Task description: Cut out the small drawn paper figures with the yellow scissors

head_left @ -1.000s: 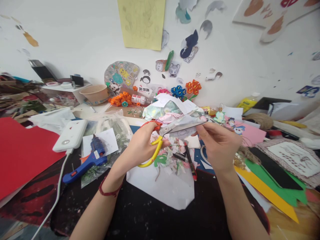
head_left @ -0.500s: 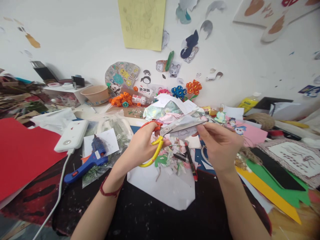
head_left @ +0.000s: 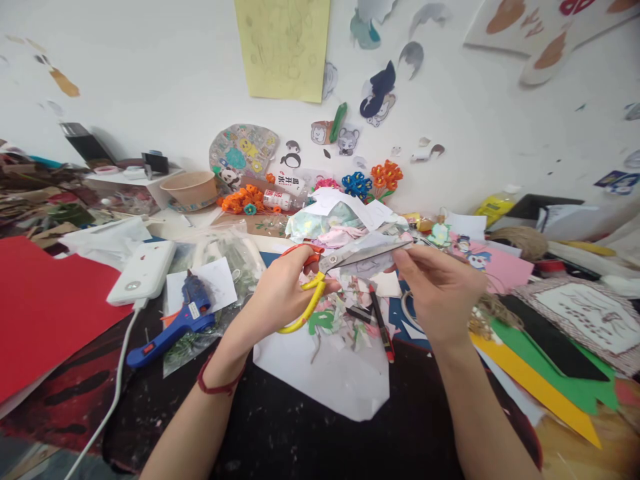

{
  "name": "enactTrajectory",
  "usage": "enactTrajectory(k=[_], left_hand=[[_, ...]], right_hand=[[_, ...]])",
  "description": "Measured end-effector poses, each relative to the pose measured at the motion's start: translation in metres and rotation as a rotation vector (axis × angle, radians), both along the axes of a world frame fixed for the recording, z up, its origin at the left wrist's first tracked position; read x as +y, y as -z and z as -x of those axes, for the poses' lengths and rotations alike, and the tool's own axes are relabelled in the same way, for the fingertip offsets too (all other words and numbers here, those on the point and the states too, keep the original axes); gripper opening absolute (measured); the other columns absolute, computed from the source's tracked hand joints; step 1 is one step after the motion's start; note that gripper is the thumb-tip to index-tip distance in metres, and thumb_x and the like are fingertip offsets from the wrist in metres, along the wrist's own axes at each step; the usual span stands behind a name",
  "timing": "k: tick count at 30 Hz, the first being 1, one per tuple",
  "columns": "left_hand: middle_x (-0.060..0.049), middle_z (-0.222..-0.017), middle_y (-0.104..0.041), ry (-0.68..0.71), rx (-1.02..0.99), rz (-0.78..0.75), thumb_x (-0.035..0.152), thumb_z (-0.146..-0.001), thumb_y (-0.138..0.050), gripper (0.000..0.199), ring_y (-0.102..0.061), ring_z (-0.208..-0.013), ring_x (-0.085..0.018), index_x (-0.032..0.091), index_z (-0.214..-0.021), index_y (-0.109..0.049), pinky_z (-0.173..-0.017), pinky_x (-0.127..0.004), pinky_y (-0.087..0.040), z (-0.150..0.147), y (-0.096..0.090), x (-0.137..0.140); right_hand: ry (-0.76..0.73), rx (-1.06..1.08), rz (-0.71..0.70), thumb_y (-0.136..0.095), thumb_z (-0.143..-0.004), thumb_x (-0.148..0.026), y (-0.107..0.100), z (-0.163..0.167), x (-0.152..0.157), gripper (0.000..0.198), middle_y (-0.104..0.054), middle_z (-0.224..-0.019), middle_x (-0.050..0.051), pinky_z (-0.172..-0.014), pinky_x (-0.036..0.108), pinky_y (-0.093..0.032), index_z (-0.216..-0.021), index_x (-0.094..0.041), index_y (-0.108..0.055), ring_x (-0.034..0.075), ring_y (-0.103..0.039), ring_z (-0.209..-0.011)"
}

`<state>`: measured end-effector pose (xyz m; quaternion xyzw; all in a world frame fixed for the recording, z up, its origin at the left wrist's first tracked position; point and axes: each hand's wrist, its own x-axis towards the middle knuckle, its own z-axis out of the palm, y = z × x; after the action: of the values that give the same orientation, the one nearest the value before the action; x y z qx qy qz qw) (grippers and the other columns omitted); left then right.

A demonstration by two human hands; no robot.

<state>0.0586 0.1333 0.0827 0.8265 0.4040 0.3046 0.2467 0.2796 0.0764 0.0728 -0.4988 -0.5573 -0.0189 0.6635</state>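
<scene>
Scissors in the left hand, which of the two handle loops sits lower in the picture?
The yellow loop, at the underside of the left hand; the red-orange loop sits higher, along that hand's top.

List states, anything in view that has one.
Orange-and-yellow scissors: held, handles spread apart
Paper piece: pinched, at the scissors' blades
Left hand: gripping scissors
Right hand: pinching paper piece
Blue glue gun: lying on its side; power unclear
White power bank: cable plugged in
Yellow bottle: tilted
Bowl: upright

Glue gun point(head_left: 197, 315) L of scissors point(head_left: 333, 260); bowl point(head_left: 189, 191) bhnd.
</scene>
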Motion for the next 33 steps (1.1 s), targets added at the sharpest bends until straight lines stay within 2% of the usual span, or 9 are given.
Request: enactTrajectory(k=[12,27,33], left_hand=[[0.002,-0.079,-0.05,0.014,0.014,-0.014,0.045,-0.086,-0.063,0.03,-0.046,-0.072,-0.015,0.021,-0.084,-0.046,-0.069,-0.03,-0.038,0.0012,0.0,-0.0002],[0.003,-0.077,-0.047,0.003,0.029,-0.01,0.047,-0.086,-0.063,0.032,-0.041,-0.069,-0.014,0.021,-0.083,-0.045,-0.067,-0.03,-0.035,0.0007,-0.0019,-0.0014],[0.001,-0.082,-0.056,-0.012,0.049,0.025,0.045,-0.084,-0.064,0.029,-0.046,-0.071,-0.016,0.021,-0.085,-0.047,-0.066,-0.031,-0.034,-0.0015,-0.0014,-0.0009]], right_hand=[[0.014,0.004,0.017,-0.074,-0.083,-0.024,-0.0029,0.0014,-0.0012,0.004,-0.075,-0.071,0.0,-0.061,0.033,-0.057,-0.083,-0.021,-0.076,0.017,-0.069,-0.06],[0.017,0.012,0.018,-0.074,-0.082,-0.025,-0.0017,0.0005,-0.0003,0.006,-0.077,-0.075,0.002,-0.064,0.033,-0.058,-0.084,-0.02,-0.077,0.017,-0.07,-0.063],[-0.008,0.021,0.018,-0.074,-0.083,-0.025,-0.0035,0.0021,-0.0006,0.006,-0.076,-0.075,0.002,-0.064,0.033,-0.058,-0.084,-0.02,-0.077,0.017,-0.07,-0.063]])
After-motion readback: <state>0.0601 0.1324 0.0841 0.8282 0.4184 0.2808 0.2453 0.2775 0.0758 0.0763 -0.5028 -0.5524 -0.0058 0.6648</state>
